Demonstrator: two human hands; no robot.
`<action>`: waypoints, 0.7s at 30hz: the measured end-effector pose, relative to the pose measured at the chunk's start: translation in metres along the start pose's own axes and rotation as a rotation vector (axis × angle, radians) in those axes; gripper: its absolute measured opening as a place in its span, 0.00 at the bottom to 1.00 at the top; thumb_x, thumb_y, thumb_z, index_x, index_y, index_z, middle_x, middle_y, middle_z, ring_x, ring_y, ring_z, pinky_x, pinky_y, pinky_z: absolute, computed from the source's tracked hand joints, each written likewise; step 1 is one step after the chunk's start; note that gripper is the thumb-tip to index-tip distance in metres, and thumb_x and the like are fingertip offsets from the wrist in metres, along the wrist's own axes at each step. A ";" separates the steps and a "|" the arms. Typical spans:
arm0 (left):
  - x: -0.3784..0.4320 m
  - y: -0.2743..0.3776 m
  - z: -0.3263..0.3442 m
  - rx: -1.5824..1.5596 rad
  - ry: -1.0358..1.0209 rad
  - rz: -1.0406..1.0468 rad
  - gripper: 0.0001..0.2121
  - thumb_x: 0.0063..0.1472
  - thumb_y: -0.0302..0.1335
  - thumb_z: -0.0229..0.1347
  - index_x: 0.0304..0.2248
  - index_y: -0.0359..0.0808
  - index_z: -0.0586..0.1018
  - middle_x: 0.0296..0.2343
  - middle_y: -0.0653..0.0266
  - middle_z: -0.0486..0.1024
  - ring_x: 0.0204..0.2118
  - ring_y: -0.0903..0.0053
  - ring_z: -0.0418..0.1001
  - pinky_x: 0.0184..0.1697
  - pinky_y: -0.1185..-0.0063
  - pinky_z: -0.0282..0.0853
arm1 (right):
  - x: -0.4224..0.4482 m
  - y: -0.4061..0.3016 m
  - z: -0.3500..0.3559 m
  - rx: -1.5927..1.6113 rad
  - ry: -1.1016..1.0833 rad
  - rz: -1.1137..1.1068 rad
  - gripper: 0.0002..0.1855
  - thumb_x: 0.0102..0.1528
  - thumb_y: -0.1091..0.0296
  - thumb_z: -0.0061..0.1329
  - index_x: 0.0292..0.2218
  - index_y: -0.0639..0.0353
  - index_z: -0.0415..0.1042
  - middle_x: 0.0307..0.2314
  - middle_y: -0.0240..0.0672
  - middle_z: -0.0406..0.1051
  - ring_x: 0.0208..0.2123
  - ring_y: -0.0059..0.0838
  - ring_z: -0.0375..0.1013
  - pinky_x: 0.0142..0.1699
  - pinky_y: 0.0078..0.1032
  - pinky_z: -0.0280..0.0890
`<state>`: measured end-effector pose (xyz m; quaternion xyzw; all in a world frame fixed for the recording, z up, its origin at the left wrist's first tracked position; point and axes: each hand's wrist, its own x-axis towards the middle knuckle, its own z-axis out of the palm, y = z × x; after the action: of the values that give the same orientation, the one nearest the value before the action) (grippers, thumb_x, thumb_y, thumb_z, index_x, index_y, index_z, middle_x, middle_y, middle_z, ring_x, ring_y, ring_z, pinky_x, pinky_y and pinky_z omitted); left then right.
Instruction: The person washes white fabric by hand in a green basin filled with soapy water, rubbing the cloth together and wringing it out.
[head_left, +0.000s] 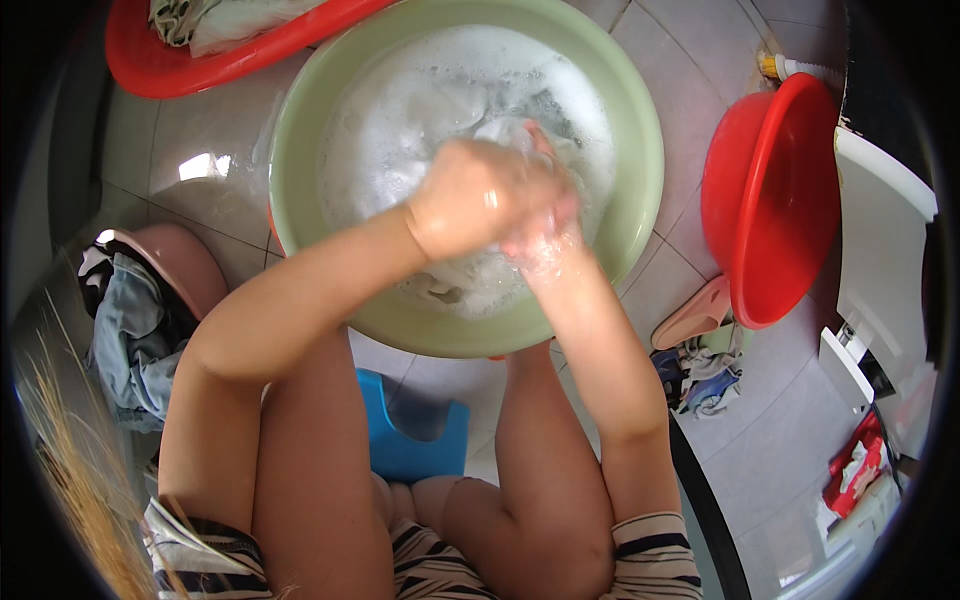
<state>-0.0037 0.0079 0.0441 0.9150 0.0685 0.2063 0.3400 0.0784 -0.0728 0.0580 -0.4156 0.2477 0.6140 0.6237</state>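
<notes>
A large pale green plastic basin (465, 341) stands in front of me, holding sudsy water. Wet white cloth (459, 105) lies partly under the foam. Over the basin, my left hand (480, 196) is curled and pressed against my right hand (553, 206). Both are blurred by motion. Suds and water coat my right wrist. Pale wet material shows just beyond and below the hands; the blur hides whether either one grips it.
A red basin (795, 202) leans on its side at right, near a pink slipper (691, 313) and crumpled cloths (709, 375). Another red tub (225, 71) holds pale laundry. A pink basin (176, 259) with denim (135, 330) is at left. A blue stool (416, 450) sits between my legs.
</notes>
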 end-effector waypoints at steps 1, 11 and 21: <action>0.007 -0.010 -0.001 -0.044 -0.035 -0.179 0.10 0.58 0.34 0.52 0.22 0.38 0.73 0.21 0.63 0.72 0.20 0.61 0.69 0.22 0.73 0.64 | 0.008 0.008 -0.009 0.014 -0.022 -0.001 0.20 0.58 0.46 0.42 0.39 0.53 0.66 0.32 0.28 0.65 0.33 0.20 0.65 0.37 0.22 0.63; 0.007 -0.028 0.013 -0.108 0.060 -0.315 0.14 0.59 0.38 0.50 0.20 0.39 0.75 0.17 0.61 0.71 0.21 0.64 0.70 0.26 0.73 0.66 | -0.006 0.007 -0.004 -0.173 0.144 0.018 0.20 0.61 0.50 0.36 0.46 0.56 0.65 0.33 0.29 0.68 0.34 0.21 0.68 0.36 0.22 0.65; -0.019 -0.063 0.014 -0.536 0.030 -0.776 0.15 0.58 0.40 0.53 0.33 0.35 0.78 0.27 0.60 0.76 0.31 0.70 0.73 0.37 0.76 0.66 | 0.053 -0.016 -0.062 -1.162 0.228 -0.482 0.13 0.57 0.63 0.45 0.36 0.64 0.71 0.23 0.28 0.69 0.24 0.15 0.64 0.30 0.15 0.58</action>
<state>-0.0144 0.0420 -0.0126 0.6987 0.3546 0.0878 0.6151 0.1128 -0.0923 -0.0154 -0.7927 -0.1613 0.4426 0.3869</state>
